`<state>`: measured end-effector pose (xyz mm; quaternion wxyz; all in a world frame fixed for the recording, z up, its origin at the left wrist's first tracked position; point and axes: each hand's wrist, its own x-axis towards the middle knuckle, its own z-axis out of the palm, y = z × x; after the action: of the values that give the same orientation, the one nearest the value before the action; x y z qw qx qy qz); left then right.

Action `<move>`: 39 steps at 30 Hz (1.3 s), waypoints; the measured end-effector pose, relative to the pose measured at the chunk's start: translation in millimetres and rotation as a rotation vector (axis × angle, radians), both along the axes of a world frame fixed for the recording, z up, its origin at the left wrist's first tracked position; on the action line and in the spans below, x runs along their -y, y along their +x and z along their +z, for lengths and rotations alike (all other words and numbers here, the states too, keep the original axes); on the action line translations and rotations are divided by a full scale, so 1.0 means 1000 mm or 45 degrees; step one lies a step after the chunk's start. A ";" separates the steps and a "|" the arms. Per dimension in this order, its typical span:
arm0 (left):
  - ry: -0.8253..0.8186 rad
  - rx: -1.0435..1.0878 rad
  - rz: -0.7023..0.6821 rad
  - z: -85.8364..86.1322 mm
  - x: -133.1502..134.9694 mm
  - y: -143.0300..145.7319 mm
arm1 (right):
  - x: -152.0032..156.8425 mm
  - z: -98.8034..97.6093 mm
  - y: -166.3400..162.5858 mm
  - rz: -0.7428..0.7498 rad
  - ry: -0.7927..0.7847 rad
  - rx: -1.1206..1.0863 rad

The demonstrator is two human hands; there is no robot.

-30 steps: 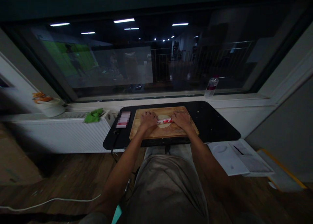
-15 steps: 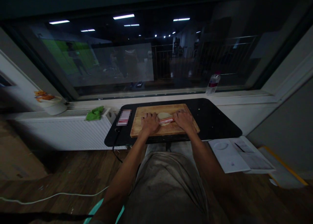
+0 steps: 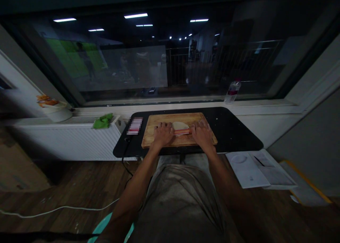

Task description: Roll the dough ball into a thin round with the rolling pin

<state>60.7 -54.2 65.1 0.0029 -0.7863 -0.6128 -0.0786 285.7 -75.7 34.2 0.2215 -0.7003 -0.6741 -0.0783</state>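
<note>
A wooden cutting board lies on a small black table. A flat round piece of pale dough rests on the board. A red-and-white cylinder lies across the dough's near edge like a rolling pin. My left hand presses flat on the cylinder's left end, fingers stretched forward. My right hand presses flat on its right end in the same way.
A plastic water bottle stands on the window sill. A green cloth and a white bowl sit on the radiator at the left. White sheets lie on the floor at the right; a white cable crosses the wooden floor.
Both hands have drawn the cylinder toward me, from the dough's middle to its near edge, so more of the dough shows beyond it. The view has shifted slightly.
</note>
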 end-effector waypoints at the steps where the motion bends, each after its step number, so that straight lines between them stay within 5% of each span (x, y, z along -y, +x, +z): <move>1: 0.000 0.009 -0.003 0.000 0.001 0.000 | 0.001 -0.001 0.000 -0.003 0.005 -0.014; 17: 0.014 0.024 -0.046 0.000 0.003 -0.002 | 0.009 0.005 -0.004 -0.028 -0.047 -0.041; 39: 0.024 0.101 0.149 0.000 -0.009 0.009 | -0.057 0.045 -0.011 0.045 -0.370 0.101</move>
<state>69.8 -45.6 65.2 -0.0094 -0.7452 -0.6567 -0.1152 274.4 -18.8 79.2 0.0925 -0.7095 -0.6986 -0.0037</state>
